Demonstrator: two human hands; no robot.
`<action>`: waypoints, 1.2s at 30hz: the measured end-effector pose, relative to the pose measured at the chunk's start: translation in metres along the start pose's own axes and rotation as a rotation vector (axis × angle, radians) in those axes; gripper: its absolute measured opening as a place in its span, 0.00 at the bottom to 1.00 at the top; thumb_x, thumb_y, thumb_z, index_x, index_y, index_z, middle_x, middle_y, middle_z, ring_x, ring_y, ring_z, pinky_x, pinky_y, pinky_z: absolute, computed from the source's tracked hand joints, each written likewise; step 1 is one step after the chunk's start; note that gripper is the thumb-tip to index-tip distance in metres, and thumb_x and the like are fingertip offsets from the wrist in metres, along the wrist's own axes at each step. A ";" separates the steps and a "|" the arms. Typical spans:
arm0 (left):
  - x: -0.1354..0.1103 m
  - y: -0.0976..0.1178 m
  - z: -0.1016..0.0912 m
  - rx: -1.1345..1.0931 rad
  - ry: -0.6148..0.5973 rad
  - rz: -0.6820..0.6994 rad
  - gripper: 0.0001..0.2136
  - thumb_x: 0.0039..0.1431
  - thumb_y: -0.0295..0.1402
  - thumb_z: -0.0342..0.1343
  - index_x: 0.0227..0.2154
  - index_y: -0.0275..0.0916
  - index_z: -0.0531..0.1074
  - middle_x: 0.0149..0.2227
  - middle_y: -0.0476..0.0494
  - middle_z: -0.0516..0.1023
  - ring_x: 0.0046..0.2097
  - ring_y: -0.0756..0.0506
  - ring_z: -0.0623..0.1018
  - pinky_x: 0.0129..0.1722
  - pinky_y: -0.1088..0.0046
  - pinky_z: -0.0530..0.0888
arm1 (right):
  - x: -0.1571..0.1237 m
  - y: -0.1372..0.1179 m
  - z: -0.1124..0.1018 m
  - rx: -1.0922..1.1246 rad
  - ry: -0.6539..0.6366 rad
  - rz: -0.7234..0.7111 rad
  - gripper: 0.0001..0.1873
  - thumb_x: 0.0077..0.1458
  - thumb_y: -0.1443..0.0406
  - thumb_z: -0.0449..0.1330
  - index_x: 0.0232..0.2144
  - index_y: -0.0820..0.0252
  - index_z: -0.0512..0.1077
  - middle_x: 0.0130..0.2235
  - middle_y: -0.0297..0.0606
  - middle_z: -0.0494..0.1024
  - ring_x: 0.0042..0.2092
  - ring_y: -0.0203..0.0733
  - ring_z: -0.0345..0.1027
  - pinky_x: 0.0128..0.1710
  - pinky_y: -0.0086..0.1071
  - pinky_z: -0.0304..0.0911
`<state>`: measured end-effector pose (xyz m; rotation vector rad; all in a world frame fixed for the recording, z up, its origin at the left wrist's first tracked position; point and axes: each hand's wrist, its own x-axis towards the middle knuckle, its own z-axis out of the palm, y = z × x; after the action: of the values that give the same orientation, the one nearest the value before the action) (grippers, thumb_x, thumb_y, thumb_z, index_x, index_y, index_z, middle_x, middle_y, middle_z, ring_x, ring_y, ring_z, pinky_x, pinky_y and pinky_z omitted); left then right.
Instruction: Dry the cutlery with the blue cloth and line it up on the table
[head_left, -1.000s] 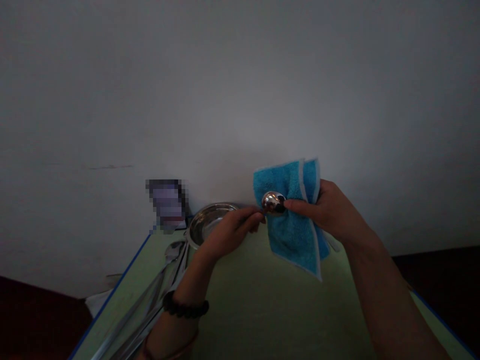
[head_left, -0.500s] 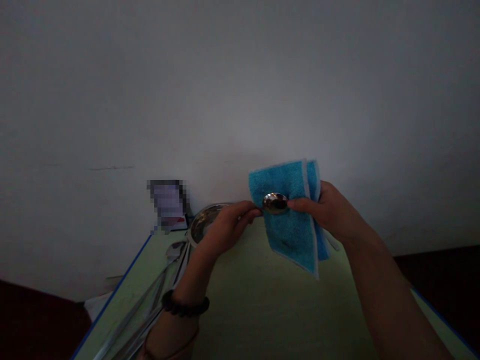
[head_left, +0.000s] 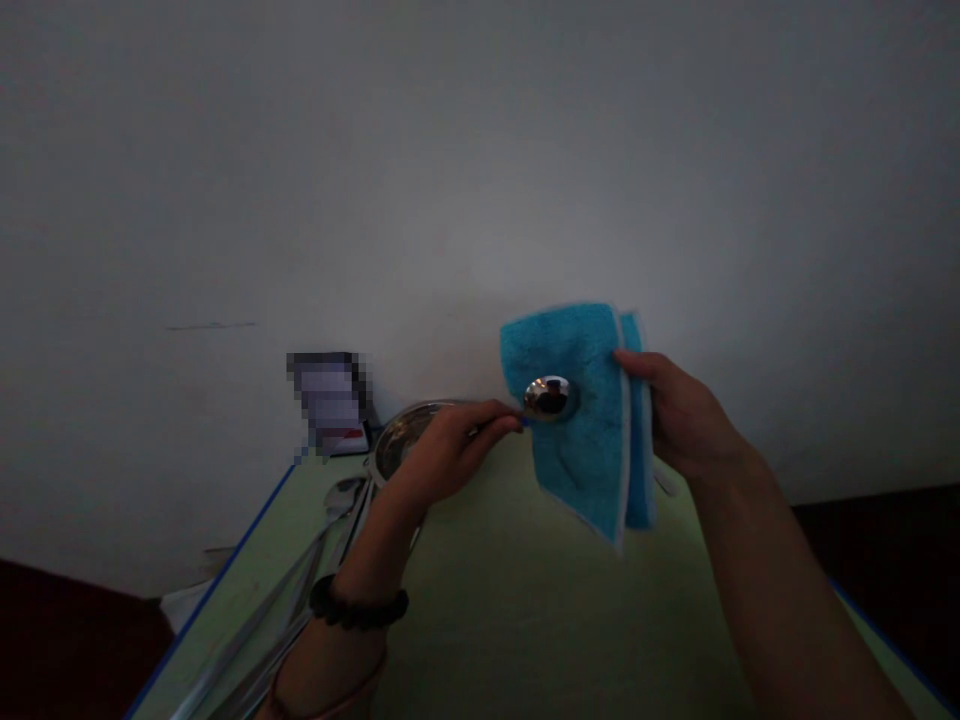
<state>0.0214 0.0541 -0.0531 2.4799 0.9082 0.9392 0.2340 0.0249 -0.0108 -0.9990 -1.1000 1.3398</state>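
My left hand (head_left: 450, 452) is closed on the handle of a shiny steel spoon (head_left: 549, 397), whose bowl rests against a folded blue cloth (head_left: 581, 420). My right hand (head_left: 686, 420) grips the cloth by its right edge and holds it upright above the green table (head_left: 525, 610). The thumb lies on the cloth's front, just right of the spoon bowl. A dark bead bracelet sits on my left wrist.
A round steel bowl (head_left: 405, 440) stands at the table's far left, partly behind my left hand. Several long steel utensils (head_left: 300, 600) lie along the left edge. A blurred small box (head_left: 330, 400) stands by the pale wall behind.
My right thumb has slid off the spoon bowl toward the cloth's right edge. The bowl now faces me fully, and the cloth sits slightly higher.
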 end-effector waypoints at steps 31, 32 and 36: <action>0.002 0.011 -0.005 0.474 0.208 -0.130 0.11 0.59 0.36 0.48 0.39 0.39 0.72 0.34 0.44 0.80 0.32 0.46 0.78 0.31 0.73 0.70 | 0.017 0.011 -0.011 -0.145 0.180 -0.188 0.16 0.44 0.60 0.60 0.37 0.59 0.68 0.32 0.36 0.77 0.29 0.40 0.72 0.30 0.34 0.68; 0.001 0.009 -0.006 0.460 0.219 -0.145 0.11 0.60 0.36 0.47 0.39 0.38 0.72 0.33 0.43 0.80 0.32 0.46 0.78 0.32 0.73 0.70 | 0.017 0.011 -0.013 -0.168 0.211 -0.200 0.15 0.44 0.60 0.60 0.37 0.59 0.68 0.31 0.35 0.77 0.29 0.40 0.71 0.29 0.35 0.68; -0.004 -0.005 -0.009 0.236 0.166 -0.157 0.11 0.60 0.36 0.46 0.33 0.37 0.73 0.28 0.48 0.79 0.30 0.49 0.77 0.32 0.76 0.69 | 0.019 0.010 -0.029 -0.207 0.351 -0.249 0.11 0.44 0.61 0.59 0.32 0.57 0.68 0.28 0.33 0.75 0.26 0.39 0.69 0.28 0.35 0.67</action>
<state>0.0107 0.0562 -0.0510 2.5015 1.3170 1.0486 0.2584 0.0463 -0.0268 -1.1555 -1.0651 0.8253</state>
